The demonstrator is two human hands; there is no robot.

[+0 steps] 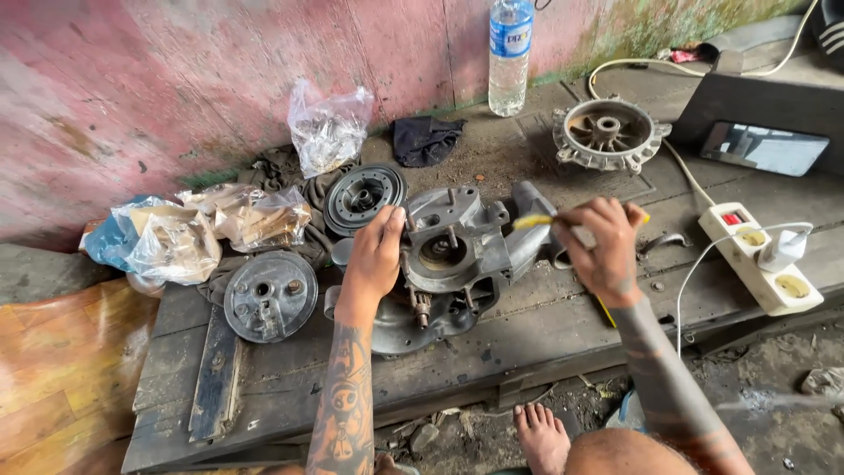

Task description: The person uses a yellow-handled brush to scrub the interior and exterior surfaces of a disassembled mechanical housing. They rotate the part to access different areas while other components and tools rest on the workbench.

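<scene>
A grey metal engine casing [457, 259] lies on a worn wooden platform [527, 339]. My left hand [376, 255] rests on the casing's left edge, fingers curled over it and steadying it. My right hand [602, 242] is closed around a yellow-handled tool [538, 221] whose tip points left at the casing's upper right part. Studs stick up from the casing around a round opening.
A round metal cover [270, 295] and a black ribbed disc [364, 197] lie left of the casing. A finned hub [608, 134], plastic bags [330, 127], a water bottle [509, 57], a black cloth [424, 139], a white power strip [761, 260] and a phone [763, 148] surround them.
</scene>
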